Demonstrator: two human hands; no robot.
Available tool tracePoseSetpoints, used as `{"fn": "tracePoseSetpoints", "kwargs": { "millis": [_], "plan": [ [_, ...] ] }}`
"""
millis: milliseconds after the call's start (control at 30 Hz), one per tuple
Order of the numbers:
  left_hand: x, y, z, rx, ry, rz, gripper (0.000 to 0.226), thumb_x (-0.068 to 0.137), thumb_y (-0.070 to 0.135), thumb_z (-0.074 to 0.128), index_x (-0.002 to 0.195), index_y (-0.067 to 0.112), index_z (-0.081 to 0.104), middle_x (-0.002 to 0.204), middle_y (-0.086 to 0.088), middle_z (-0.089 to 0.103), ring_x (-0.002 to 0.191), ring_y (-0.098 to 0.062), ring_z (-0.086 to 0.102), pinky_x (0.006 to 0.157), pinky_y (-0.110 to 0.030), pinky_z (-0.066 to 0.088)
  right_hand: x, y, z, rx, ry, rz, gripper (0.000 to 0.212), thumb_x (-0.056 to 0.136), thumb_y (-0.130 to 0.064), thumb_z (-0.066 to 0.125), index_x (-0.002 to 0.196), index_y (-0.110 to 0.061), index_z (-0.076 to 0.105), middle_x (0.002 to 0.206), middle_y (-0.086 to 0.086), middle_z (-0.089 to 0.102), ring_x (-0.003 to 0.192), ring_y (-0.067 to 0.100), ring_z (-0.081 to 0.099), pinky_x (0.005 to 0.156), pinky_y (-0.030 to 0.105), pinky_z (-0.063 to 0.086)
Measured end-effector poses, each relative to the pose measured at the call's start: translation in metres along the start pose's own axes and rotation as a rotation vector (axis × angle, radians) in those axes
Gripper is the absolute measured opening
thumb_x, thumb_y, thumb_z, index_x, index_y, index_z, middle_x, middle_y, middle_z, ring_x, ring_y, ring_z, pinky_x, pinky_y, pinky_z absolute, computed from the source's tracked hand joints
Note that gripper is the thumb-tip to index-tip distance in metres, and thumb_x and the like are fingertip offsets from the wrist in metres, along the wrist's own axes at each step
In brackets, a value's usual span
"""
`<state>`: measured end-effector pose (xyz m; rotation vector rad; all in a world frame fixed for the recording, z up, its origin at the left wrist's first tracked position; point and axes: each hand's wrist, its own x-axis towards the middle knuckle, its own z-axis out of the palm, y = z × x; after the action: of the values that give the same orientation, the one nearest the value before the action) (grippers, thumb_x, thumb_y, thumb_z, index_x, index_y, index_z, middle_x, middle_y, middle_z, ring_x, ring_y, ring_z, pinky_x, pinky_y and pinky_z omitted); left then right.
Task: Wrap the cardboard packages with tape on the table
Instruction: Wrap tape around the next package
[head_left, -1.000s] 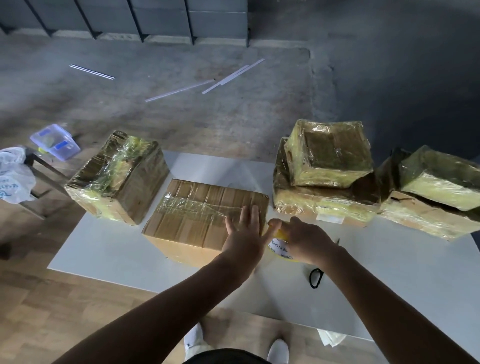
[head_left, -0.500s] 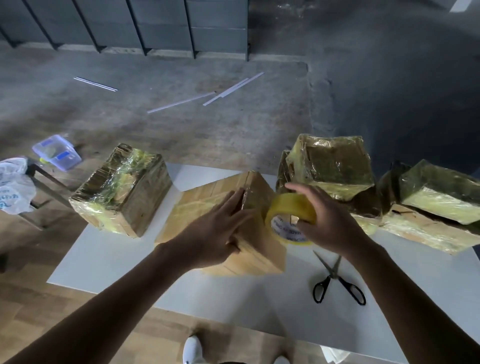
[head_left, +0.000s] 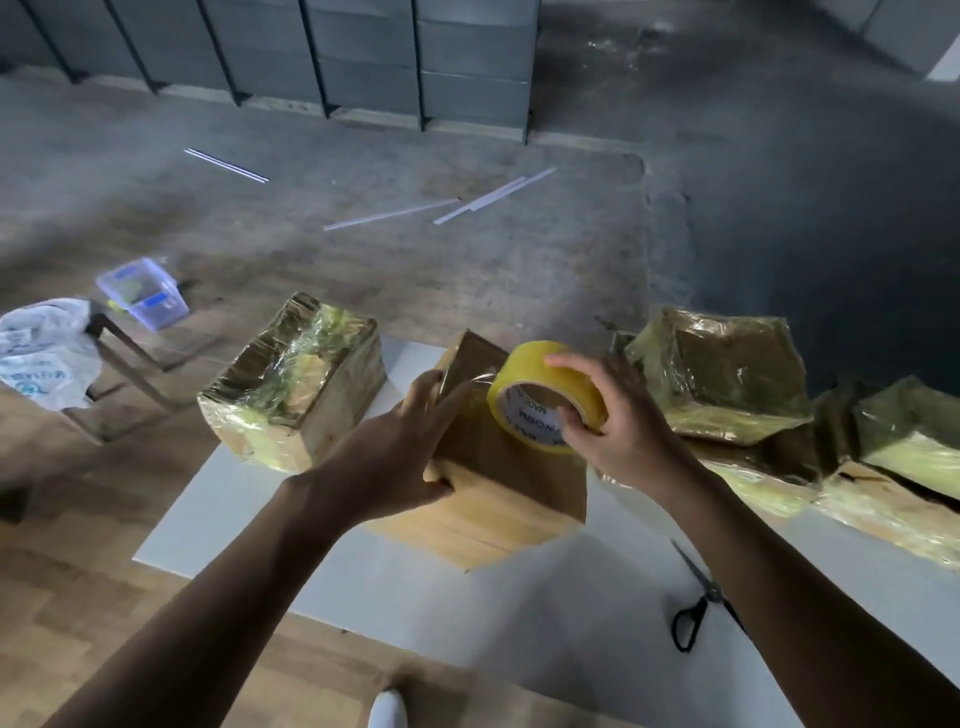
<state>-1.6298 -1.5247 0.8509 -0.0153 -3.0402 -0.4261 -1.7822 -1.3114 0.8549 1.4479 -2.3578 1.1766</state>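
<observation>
Cardboard package (head_left: 498, 467) stands tipped up mid-table (head_left: 519, 623), its left edge gripped by the left hand (head_left: 384, 457). Wrapped stacks (head_left: 727, 374) crowd the right edge, and a wrapped box (head_left: 296, 395) sits at the far left corner. The right hand (head_left: 618, 421) clasps the tape roll (head_left: 540, 374) against the package. Scissors (head_left: 691, 618) lie near the front edge.

A white tabletop (head_left: 519, 613) is set on a pale wooden floor (head_left: 78, 597), which is met farther off by worn grey concrete (head_left: 363, 130). Dark grey panels (head_left: 363, 57) are lined along the far wall. Thin white strips (head_left: 389, 214) are scattered on the concrete. A clear plastic box (head_left: 143, 292) is seen beside a metal frame (head_left: 132, 358) draped with a white bag (head_left: 41, 353). The room is dimly lit.
</observation>
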Motion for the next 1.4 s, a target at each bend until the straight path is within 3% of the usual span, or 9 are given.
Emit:
{"fn": "tracePoseSetpoints", "kwargs": {
  "millis": [233, 367, 533, 700, 933, 1033, 1133, 1267, 1400],
  "plan": [
    [-0.008, -0.021, 0.001, -0.146, -0.081, -0.069, 0.108, 0.074, 0.03, 0.081, 0.148, 0.048, 0.005, 0.158, 0.016, -0.004, 0.127, -0.03, 0.049, 0.094, -0.043, 0.05, 0.027, -0.007, -0.022, -0.143, -0.261, -0.016, 0.061, 0.074, -0.02, 0.051, 0.13, -0.044, 0.045, 0.1, -0.018, 0.04, 0.092, 0.003, 0.044, 0.086, 0.019, 0.039],
    [-0.008, -0.015, 0.0, -0.182, -0.087, -0.08, 0.099, 0.082, 0.025, 0.075, 0.151, 0.044, 0.006, 0.16, 0.017, -0.005, 0.132, -0.029, 0.044, 0.098, -0.04, 0.047, 0.034, -0.021, -0.033, -0.186, -0.329, 0.001, 0.063, 0.073, -0.023, 0.051, 0.128, -0.052, 0.037, 0.096, -0.016, 0.039, 0.09, 0.009, 0.048, 0.083, 0.032, 0.048],
    [-0.015, -0.023, 0.009, -0.278, -0.053, -0.141, 0.096, 0.082, 0.026, 0.074, 0.152, 0.04, 0.01, 0.16, 0.017, 0.002, 0.132, -0.025, 0.044, 0.102, -0.034, 0.042, 0.048, -0.037, -0.019, -0.203, -0.382, -0.003, 0.065, 0.076, -0.015, 0.056, 0.132, -0.046, 0.045, 0.097, -0.01, 0.038, 0.087, 0.013, 0.05, 0.075, 0.029, 0.046],
    [-0.034, -0.039, 0.033, -0.343, -0.058, -0.169, 0.097, 0.084, 0.02, 0.072, 0.151, 0.04, 0.006, 0.159, 0.017, 0.008, 0.136, -0.021, 0.037, 0.104, -0.023, 0.035, 0.053, -0.054, -0.004, -0.172, -0.488, 0.051, 0.063, 0.084, -0.01, 0.056, 0.135, -0.045, 0.047, 0.098, -0.012, 0.037, 0.083, 0.004, 0.041, 0.069, 0.009, 0.032],
    [-0.038, -0.042, 0.039, -0.357, -0.028, -0.197, 0.097, 0.085, 0.014, 0.07, 0.153, 0.04, 0.006, 0.158, 0.011, 0.021, 0.132, -0.022, 0.043, 0.101, -0.028, 0.042, 0.043, -0.068, -0.015, -0.343, -0.634, 0.154, 0.053, 0.088, -0.019, 0.05, 0.133, -0.047, 0.048, 0.1, -0.009, 0.039, 0.089, 0.011, 0.043, 0.075, 0.023, 0.035],
    [-0.037, -0.035, 0.037, -0.342, -0.048, -0.18, 0.094, 0.087, 0.018, 0.069, 0.152, 0.041, 0.005, 0.159, 0.014, 0.018, 0.129, -0.021, 0.047, 0.097, -0.023, 0.04, 0.032, -0.069, -0.029, -0.401, -0.697, 0.213, 0.053, 0.087, -0.022, 0.049, 0.132, -0.052, 0.046, 0.104, -0.007, 0.046, 0.09, 0.013, 0.049, 0.072, 0.025, 0.037],
    [-0.035, -0.032, 0.027, -0.157, -0.083, -0.15, 0.099, 0.086, 0.032, 0.07, 0.152, 0.038, -0.004, 0.162, 0.009, 0.007, 0.134, -0.026, 0.042, 0.1, -0.034, 0.043, 0.031, -0.072, -0.026, -0.44, -0.653, 0.199, 0.053, 0.088, -0.023, 0.047, 0.133, -0.052, 0.045, 0.099, -0.008, 0.043, 0.086, 0.015, 0.05, 0.071, 0.026, 0.039],
    [-0.019, -0.015, 0.012, 0.212, -0.112, -0.033, 0.122, 0.076, 0.055, 0.071, 0.15, 0.014, -0.017, 0.157, -0.011, -0.024, 0.147, -0.028, -0.015, 0.121, -0.039, 0.013, 0.026, -0.074, -0.016, -0.443, -0.547, 0.125, 0.049, 0.086, -0.032, 0.052, 0.13, -0.05, 0.04, 0.111, -0.005, 0.054, 0.098, 0.023, 0.059, 0.081, 0.033, 0.047],
    [-0.001, 0.001, 0.027, 0.187, -0.079, 0.094, 0.141, 0.058, 0.066, 0.077, 0.146, 0.012, -0.02, 0.157, -0.009, -0.017, 0.145, -0.025, -0.017, 0.118, -0.036, -0.009, 0.018, -0.066, -0.017, -0.339, -0.372, 0.096, 0.039, 0.082, -0.033, 0.062, 0.116, -0.038, 0.042, 0.111, -0.004, 0.057, 0.093, 0.024, 0.06, 0.076, 0.035, 0.048]
  ]
}}
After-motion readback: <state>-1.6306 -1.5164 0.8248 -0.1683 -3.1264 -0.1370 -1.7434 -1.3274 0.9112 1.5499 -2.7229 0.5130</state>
